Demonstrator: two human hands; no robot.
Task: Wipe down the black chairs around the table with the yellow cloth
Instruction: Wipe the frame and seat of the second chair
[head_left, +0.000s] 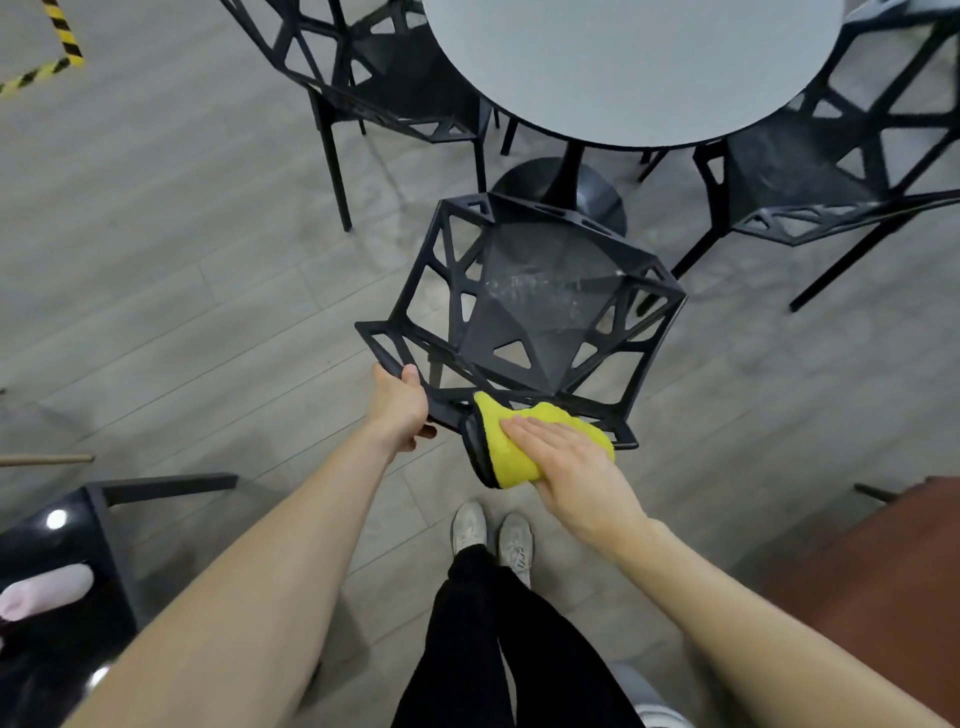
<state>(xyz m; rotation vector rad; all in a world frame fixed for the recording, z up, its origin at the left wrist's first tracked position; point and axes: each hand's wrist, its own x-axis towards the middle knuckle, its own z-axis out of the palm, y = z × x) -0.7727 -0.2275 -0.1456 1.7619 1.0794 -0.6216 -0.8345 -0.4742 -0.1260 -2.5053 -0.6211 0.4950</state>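
Chairs (524, 312): three; cloth (524, 441): one.

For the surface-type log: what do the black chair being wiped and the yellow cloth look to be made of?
Black lattice-frame chair: probably moulded plastic or coated metal, matte; one-piece angular struts, pale smudges on the seat. Yellow fluffy cloth: likely microfibre; fuzzy nap, soft folds, dark stitched edge.

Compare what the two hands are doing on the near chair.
The left hand grips the top rail of the near chair, fingers curled round it; the right hand lies flat, fingers straight. The left hand touches the chair bare; the right hand presses the yellow cloth onto the rail. Both are on the same top rail.
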